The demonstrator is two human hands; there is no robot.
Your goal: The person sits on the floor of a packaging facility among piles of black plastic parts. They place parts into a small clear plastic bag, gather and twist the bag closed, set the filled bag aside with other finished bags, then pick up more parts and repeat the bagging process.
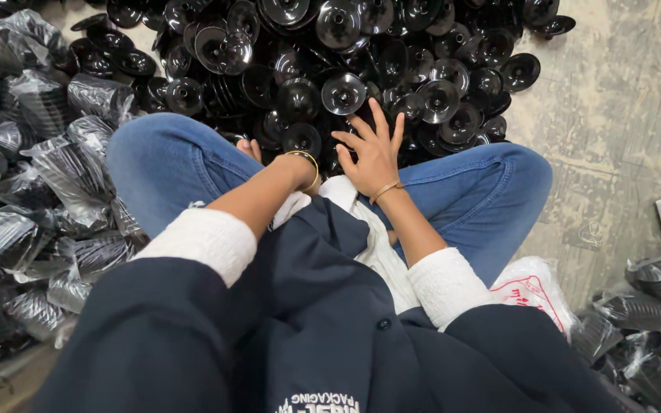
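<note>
Head view. Nearest the camera, a dark jacket (292, 336) with white cuffs (206, 239) is seen over crossed legs in blue jeans (170, 164); the person is seated on a concrete floor (621, 115).

The right hand (374, 149) is spread flat, fingers fanned and extended, its fingertips laid against the near edge of a heap of black plastic discs (343, 93). Nothing is gripped by it. A gold bangle is worn at that wrist. The left hand (252, 147) is largely hidden behind its own forearm and the knee; only fingertips are visible, so its opening and contents cannot be told. A bangle is worn there as well.

The heap lies directly ahead of both hands, pressed against the knees. Beyond the left hand, to its outer side, bagged stacks of discs (47, 176) are piled; further bagged stacks (644, 321) lie behind and outside the right hand.

Risks judged: the heap is loose and steeply banked, so a disc drawn from its foot could bring others sliding onto the legs. The glossy, nested discs could slip from an open-handed grasp. The bangles could catch on disc rims.
</note>
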